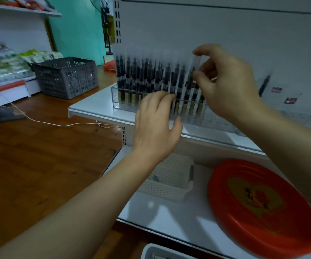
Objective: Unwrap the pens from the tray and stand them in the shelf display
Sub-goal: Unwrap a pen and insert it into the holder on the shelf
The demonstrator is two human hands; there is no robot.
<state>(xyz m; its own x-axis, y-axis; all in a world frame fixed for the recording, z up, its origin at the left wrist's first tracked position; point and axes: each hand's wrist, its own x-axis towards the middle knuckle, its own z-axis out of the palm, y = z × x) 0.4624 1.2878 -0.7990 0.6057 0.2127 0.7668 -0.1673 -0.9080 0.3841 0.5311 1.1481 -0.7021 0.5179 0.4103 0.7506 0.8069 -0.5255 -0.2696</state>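
My right hand [225, 83] pinches one clear-capped pen [195, 71] between thumb and fingers, holding it upright at the right end of the row. My left hand [156, 126], fingers straight and relaxed, rests its fingertips against the front of the clear display box [119, 103] and grasps nothing. The other pens [143, 75] stand in it, left of my right hand. Below my right forearm lies the red tray [223, 202]; under my left wrist sits a white basket [171, 187].

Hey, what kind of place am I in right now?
Probably a small shop: white slotted retail shelving, a clear display stand packed with upright pens, and packaged goods on another shelf.
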